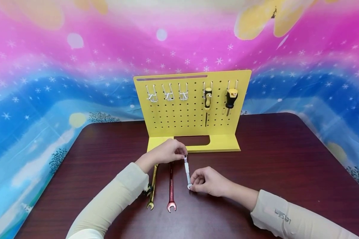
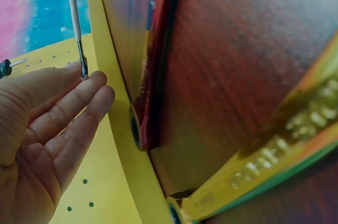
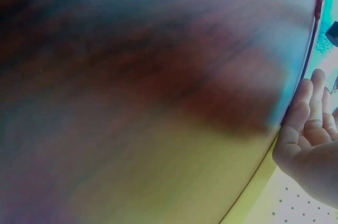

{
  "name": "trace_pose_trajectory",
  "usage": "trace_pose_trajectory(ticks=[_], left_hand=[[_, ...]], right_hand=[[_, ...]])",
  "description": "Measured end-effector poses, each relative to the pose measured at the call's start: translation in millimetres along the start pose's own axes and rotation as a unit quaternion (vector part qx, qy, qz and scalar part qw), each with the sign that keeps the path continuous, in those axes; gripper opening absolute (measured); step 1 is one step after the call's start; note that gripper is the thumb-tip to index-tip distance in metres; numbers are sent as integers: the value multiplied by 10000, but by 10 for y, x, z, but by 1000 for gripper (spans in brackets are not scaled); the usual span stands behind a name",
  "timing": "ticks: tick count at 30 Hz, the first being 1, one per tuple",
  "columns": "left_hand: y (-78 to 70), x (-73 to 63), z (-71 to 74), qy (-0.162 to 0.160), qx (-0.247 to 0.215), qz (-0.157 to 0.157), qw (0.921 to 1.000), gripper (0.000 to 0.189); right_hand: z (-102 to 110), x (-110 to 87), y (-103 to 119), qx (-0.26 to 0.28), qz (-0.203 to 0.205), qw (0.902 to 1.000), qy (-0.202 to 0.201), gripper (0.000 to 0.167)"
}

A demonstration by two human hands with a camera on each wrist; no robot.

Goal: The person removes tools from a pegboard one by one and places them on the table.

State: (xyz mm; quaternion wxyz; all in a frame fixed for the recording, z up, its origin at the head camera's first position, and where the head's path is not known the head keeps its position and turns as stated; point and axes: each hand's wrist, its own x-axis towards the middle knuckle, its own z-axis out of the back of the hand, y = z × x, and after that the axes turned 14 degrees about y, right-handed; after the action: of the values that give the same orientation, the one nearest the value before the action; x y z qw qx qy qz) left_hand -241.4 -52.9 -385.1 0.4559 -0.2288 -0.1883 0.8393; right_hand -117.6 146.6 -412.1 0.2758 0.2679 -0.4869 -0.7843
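A silver combination wrench [image 1: 187, 171] is held between both hands above the table, its far end nearer the pegboard. My left hand [image 1: 169, 151] pinches that far end between thumb and fingertips; the left wrist view shows the wrench [image 2: 75, 12] rising from the fingertips of that hand [image 2: 58, 113]. At the near end, my right hand [image 1: 210, 182] grips with thumb and curled fingers. In the right wrist view, the right hand [image 3: 311, 134] shows, but its hold on the wrench is hidden. A red wrench [image 1: 171, 186] and a gold wrench [image 1: 152, 191] lie to the left.
Behind the hands stands a yellow pegboard [image 1: 188, 116] on a flat base. Three hooks [image 1: 168, 93] are on its left side. Two screwdrivers, one long [image 1: 208, 99] and one stubby [image 1: 231, 98], hang at its right. The dark wooden table [image 1: 272, 159] meets a patterned cloth backdrop.
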Motion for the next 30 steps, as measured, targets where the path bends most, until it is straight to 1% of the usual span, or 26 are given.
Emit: trace_pose_trajectory(ticks=[5,15,24,30], left_hand=[[6,10,-35,70,-5,34,10000,8],[10,48,-82,143,95,-92,9998,10],[31,69,-109,234,153,-155,9995,10],[42,69,-109,240,175,-168,9994,10]], right_hand=[[-15,-1,-7,104,-108,9999,29,11],[-31,-4,-23,58,-302,9995,11,9],[-5,-14,-3,193,-334,9992,80,9],[-4,-12,6,335,-341,9988,110,9]])
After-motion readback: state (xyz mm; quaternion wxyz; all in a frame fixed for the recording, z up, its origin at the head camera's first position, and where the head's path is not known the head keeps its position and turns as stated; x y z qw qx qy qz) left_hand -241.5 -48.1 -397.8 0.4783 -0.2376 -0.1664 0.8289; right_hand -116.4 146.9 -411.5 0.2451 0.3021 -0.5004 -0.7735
